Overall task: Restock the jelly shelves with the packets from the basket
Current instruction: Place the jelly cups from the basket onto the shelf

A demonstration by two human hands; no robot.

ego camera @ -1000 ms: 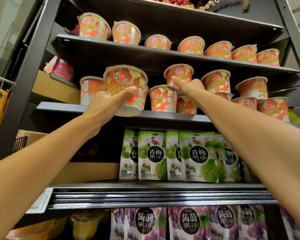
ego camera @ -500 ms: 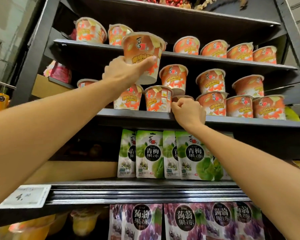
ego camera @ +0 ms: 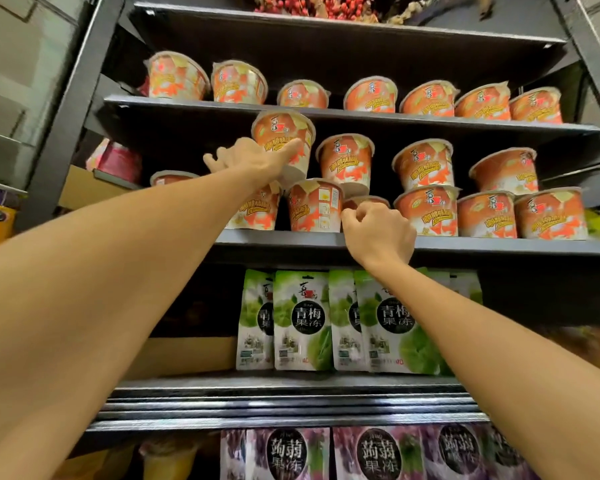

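Head view shows the jelly cup (ego camera: 283,131) raised into the second tier of the middle shelf (ego camera: 499,242), slightly tilted, its base just above the bottom-row cups (ego camera: 314,209) and apparently not yet seated on their lids. The left hand (ego camera: 253,161) holds it from the side, with the thumb laid across the printed front and the other fingers wrapped toward the far side. The main risk, as I judge it, is the landing. The base has to bridge two foil lids, and if it comes down off-centre or tilted, the cup could roll forward off the shelf once the grip loosens. Its rim sits close under the lip of the upper shelf (ego camera: 361,116), so lifting it to correct could knock it there. The stacked cup (ego camera: 345,161) just to its right could also be nudged and toppled. The right hand (ego camera: 378,233) is at the shelf edge with its fingers curled tight. I cannot tell whether it pinches anything, but it could jostle the recessed cup (ego camera: 364,201) beside it. Green pouches (ego camera: 300,320) stand below, where a falling cup would strike. No basket is in view.
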